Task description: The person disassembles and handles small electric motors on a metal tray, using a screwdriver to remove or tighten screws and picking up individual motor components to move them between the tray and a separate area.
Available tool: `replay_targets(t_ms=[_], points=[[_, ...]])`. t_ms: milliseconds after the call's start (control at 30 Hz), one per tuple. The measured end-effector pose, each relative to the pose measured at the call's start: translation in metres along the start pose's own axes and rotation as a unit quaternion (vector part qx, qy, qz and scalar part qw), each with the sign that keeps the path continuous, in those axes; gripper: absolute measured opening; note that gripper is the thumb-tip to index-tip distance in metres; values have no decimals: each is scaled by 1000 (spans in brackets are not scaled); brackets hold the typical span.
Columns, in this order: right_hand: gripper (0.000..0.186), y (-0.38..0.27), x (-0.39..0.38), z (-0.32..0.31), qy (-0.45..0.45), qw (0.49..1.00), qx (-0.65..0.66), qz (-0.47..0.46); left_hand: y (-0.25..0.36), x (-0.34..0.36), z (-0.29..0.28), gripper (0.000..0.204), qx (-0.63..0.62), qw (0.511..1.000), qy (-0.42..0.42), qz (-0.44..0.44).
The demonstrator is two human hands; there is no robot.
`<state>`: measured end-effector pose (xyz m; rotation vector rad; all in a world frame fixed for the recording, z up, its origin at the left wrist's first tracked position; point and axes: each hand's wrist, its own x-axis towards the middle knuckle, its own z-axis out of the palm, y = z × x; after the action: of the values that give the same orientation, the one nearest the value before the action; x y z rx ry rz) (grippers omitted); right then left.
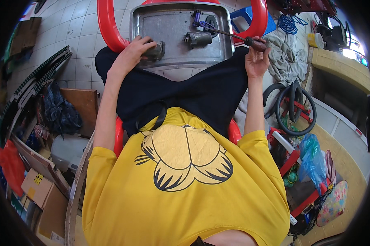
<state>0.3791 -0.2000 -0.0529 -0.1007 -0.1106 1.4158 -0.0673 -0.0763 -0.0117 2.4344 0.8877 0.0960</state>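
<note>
My left hand [129,55] is closed around a grey cylindrical metal part [157,50] at the near left of a metal tray [164,26]. In my right hand [257,61] is a screwdriver [256,44] with a brown handle, gripped by the fingers at the tray's right side. Its long shaft points left over the tray. The tip ends close to a small purple part [197,17]; I cannot tell whether they touch. A second dark cylindrical metal part [198,39] lies in the tray, and a black rounded piece [211,21] sits behind it.
Red chair arms [109,28] flank the tray, with a blue stool [244,18] behind its right corner. A grey cloth [285,59], a blue coiled hose [291,23] and black tubes [295,110] lie to the right. Cardboard boxes [37,188] and a wooden board [80,110] are at the left.
</note>
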Motion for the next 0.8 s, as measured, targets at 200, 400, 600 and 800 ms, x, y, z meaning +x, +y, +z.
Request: replay_targets(t_ms=[200, 400, 600, 800], points=[[42, 1, 3, -2, 4, 1000, -29, -10, 7, 5, 0, 62, -1, 1000, 5, 13], [43, 2, 1, 0, 6, 1000, -16, -11, 27, 19, -15, 60, -53, 998, -26, 17], [42, 7, 1, 5, 21, 999, -41, -25, 18, 23, -6, 60, -57, 998, 15, 24], [38, 10, -2, 13, 34, 998, -48, -12, 18, 17, -2, 60, -73, 996, 45, 17]])
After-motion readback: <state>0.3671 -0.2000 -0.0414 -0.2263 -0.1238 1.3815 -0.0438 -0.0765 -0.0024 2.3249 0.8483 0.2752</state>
